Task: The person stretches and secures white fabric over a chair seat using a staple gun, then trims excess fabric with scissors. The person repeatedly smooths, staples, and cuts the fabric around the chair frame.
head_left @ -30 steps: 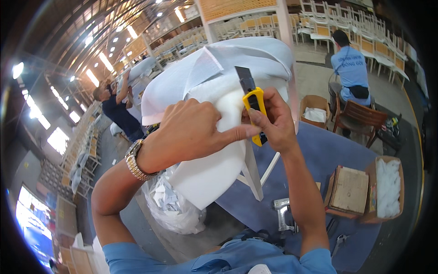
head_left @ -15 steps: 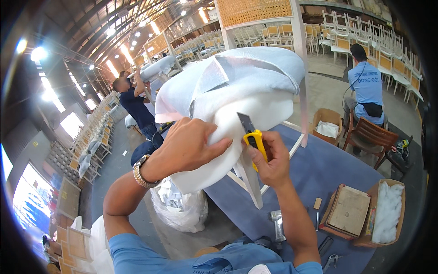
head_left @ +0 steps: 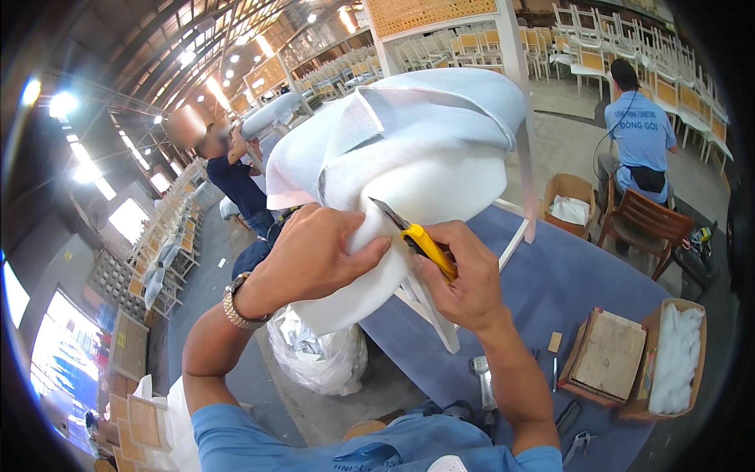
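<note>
My left hand point(head_left: 314, 253) grips a fold of white padding point(head_left: 452, 185) on the front of a chair seat, thumb pressed toward the fingers. In my right hand point(head_left: 468, 279) is a yellow utility knife point(head_left: 429, 250), its blade extended up and left. The blade tip lies at the padding, just right of my left fingers; whether it cuts in, I cannot tell. Pale blue-grey fabric point(head_left: 303, 161) covers the top of the seat, with a flap folded back above the padding. A white chair leg point(head_left: 432, 315) shows below.
The chair stands on a blue-grey tabletop point(head_left: 543, 291). A staple gun point(head_left: 484, 384), pliers point(head_left: 580, 444), a wooden box point(head_left: 607, 354) and a carton of white stuffing point(head_left: 676, 362) lie at right. A plastic bag of scraps point(head_left: 322, 354) sits below left. Two co-workers point(head_left: 637, 134) are farther off.
My right hand has turned the knife, tipping its blade leftward and bringing the tip to the padding beside my left hand. My left hand keeps its grip.
</note>
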A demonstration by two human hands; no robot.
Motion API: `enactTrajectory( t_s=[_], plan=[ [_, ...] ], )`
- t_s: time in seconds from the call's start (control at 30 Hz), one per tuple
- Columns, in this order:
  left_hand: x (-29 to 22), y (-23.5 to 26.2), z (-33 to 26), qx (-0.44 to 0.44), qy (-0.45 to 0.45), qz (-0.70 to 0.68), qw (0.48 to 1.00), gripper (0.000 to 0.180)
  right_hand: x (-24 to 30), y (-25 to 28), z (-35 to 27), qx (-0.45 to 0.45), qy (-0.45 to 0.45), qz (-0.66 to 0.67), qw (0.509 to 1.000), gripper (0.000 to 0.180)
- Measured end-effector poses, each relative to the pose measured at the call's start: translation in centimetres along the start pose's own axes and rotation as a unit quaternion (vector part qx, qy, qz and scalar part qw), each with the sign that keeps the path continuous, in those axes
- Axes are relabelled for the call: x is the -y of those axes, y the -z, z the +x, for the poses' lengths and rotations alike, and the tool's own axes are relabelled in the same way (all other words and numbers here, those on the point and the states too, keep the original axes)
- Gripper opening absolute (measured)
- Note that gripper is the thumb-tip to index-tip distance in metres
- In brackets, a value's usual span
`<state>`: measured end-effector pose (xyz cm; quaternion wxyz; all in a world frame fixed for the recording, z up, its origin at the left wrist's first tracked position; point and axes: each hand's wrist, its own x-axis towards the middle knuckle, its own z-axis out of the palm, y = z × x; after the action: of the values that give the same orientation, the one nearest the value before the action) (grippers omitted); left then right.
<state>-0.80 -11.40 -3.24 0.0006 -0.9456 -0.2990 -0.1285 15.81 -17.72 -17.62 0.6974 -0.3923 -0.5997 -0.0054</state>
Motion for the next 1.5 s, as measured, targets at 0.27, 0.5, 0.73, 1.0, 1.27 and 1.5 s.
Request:
enactTrajectory(
  t_s=[0.27,0.5,0.73,1.0,1.27,1.5],
  plan=[
    [0.7,-0.7,0.1,-0.01,-0.016,-0.005,1.0,0.04,-1.8,0.3,-3.4,0.014,-0.045,-0.014,0.999,0.023],
    [1.6,-1.6,-0.8,-0.043,-0.026,-0.021,0.999,0.042,-4.6,2.9,-11.8,0.06,-0.203,-0.091,0.973,0.025],
    [1.6,-6.1,-5.5,0.089,-0.315,0.061,0.943,0.028,-11.1,9.6,-31.1,0.046,-0.407,-0.373,0.833,0.035],
    [4.4,-27.7,-12.5,0.212,-0.034,-0.141,0.966,0.045,-5.8,11.0,-13.1,-0.153,-0.322,-0.158,0.921,0.026],
    [5.0,-33.2,-19.0,0.147,0.115,-0.224,0.957,0.049,6.6,-1.2,12.7,0.168,0.228,-0.312,0.907,0.029],
    [7.9,-32.2,-21.9,0.069,0.179,-0.248,0.95,0.045,6.0,-6.2,11.9,0.339,0.221,-0.394,0.825,0.014]
  ],
)
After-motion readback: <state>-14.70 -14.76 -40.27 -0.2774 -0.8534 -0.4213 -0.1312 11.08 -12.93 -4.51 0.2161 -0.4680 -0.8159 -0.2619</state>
